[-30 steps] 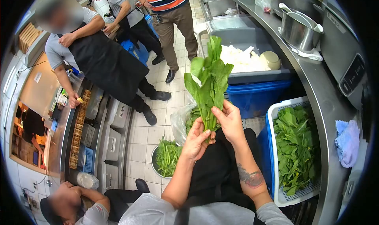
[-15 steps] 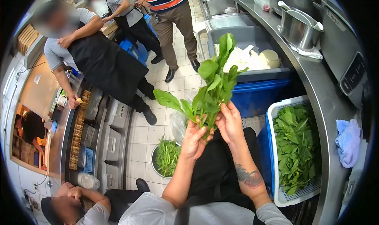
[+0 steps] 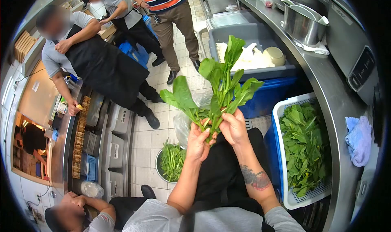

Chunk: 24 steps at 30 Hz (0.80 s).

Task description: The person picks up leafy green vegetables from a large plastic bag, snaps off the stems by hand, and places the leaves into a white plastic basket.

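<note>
Greens bunch [image 3: 218,89]: I keep left hand [image 3: 198,142] and right hand [image 3: 233,127] clenched on stems, peeling leaves above the floor bowl [image 3: 171,162].

A single camera sits on the person's head, looking forward and steeply down with a wide fisheye lens that rounds the frame into dark corners. The view is close: the left hand [image 3: 198,142] and right hand [image 3: 233,128] sit near the middle, with forearms and the lap running to the bottom edge. The long stainless-steel desk [image 3: 326,81] curves down the right side, with the white slotted plastic basket [image 3: 281,158] of green leaves just under its edge. The pale tiled floor [image 3: 142,142] and standing co-workers fill the upper left, farther off.
</note>
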Each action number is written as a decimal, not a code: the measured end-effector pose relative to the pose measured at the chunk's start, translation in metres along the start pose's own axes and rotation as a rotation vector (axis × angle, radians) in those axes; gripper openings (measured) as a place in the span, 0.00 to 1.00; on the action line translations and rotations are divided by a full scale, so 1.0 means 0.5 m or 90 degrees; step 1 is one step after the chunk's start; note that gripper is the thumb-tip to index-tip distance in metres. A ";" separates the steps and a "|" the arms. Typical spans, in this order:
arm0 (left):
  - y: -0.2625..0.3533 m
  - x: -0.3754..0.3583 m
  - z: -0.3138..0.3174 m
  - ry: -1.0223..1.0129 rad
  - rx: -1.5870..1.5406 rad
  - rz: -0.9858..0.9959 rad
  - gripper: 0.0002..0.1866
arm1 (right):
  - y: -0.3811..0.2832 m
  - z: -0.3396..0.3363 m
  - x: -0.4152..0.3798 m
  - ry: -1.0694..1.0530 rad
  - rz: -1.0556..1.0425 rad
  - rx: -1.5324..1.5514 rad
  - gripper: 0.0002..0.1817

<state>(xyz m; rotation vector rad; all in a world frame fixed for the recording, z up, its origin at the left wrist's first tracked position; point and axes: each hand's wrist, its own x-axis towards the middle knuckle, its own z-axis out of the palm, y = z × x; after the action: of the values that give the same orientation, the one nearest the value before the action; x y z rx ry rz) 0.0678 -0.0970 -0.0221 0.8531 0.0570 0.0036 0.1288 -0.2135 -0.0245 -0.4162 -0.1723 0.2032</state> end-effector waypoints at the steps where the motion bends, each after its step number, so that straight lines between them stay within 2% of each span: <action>1: 0.001 -0.003 0.006 0.004 0.002 -0.021 0.13 | 0.000 -0.009 0.002 0.000 0.006 0.008 0.18; 5: -0.012 0.001 -0.007 -0.008 -0.019 -0.034 0.13 | -0.002 -0.018 0.004 0.034 -0.006 -0.010 0.20; 7: -0.023 0.006 -0.019 0.025 -0.014 -0.033 0.14 | 0.002 -0.022 0.006 0.027 -0.010 -0.011 0.19; 10: -0.032 0.015 -0.035 0.144 -0.065 -0.034 0.15 | -0.001 -0.036 0.011 0.088 -0.011 -0.010 0.20; 14: -0.017 0.022 -0.044 0.113 0.047 -0.006 0.16 | 0.002 -0.036 0.005 0.112 -0.026 -0.038 0.20; 17: -0.014 0.020 -0.036 0.100 0.081 -0.010 0.16 | 0.002 -0.072 0.012 0.060 0.017 -0.068 0.20; 24: -0.011 0.009 -0.046 0.019 0.074 0.003 0.17 | -0.014 -0.048 0.000 -0.003 0.081 -0.102 0.21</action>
<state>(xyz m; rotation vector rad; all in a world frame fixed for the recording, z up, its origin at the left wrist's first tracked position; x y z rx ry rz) 0.0711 -0.0831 -0.0417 0.9698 0.0835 0.0180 0.1350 -0.2289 -0.0432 -0.5870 -0.1683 0.3163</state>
